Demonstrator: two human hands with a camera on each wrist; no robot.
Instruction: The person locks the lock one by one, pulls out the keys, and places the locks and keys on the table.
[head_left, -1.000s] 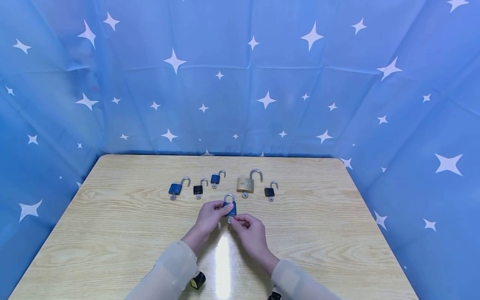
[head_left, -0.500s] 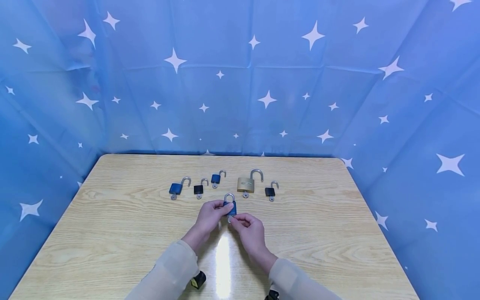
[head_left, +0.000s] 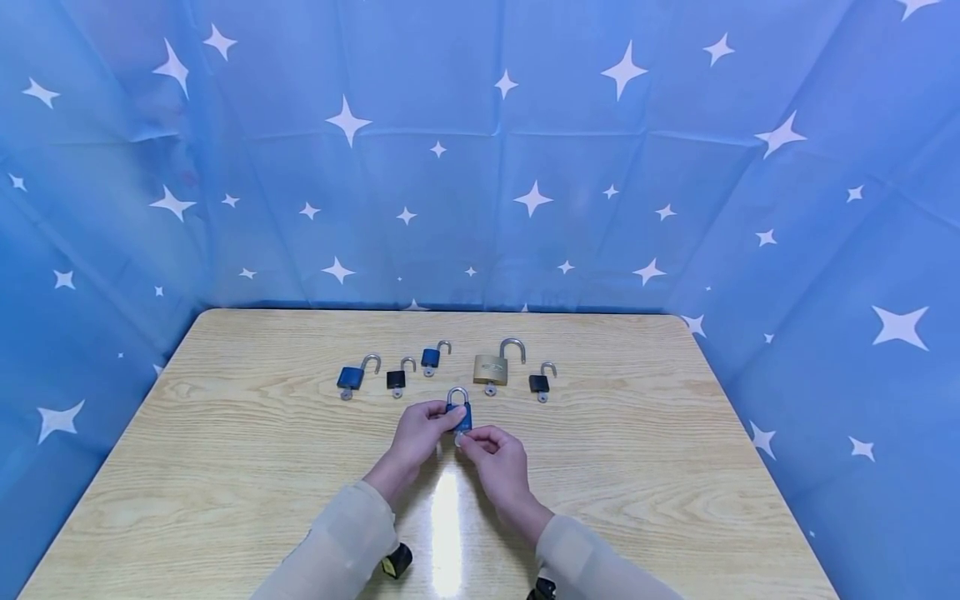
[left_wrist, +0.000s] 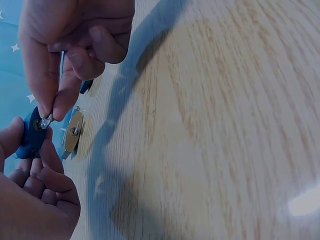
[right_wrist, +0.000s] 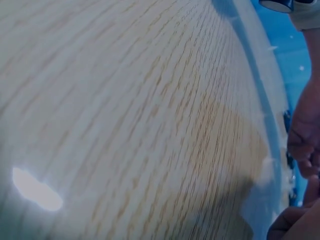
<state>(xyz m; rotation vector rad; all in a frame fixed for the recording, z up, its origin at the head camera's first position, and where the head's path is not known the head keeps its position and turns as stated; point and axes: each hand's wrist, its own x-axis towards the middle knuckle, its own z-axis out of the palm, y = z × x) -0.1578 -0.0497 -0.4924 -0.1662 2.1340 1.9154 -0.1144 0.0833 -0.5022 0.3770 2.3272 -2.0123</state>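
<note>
My left hand [head_left: 417, 433] holds a blue padlock [left_wrist: 30, 139] between thumb and fingers, a little above the table's middle. The padlock's silver shackle [head_left: 457, 392] points away from me, both legs at the body. My right hand [head_left: 501, 468] pinches the head of a small silver key [left_wrist: 46, 121], which sits at the keyhole in the padlock's bottom face. Its thumb and fingertip cover part of the key. In the right wrist view, only parts of both hands show along the right edge.
Beyond my hands lie several padlocks with raised shackles and keys in them: a blue padlock [head_left: 350, 377], a black padlock [head_left: 396, 380], a smaller blue padlock [head_left: 431, 358], a large brass padlock [head_left: 491, 369] and another black padlock [head_left: 539, 383]. A starry blue curtain [head_left: 480, 208] hangs behind the wooden table [head_left: 645, 467].
Both hands keep their hold on the padlock and key. The right wrist has shifted slightly to the left; the other padlocks stay where they were.
</note>
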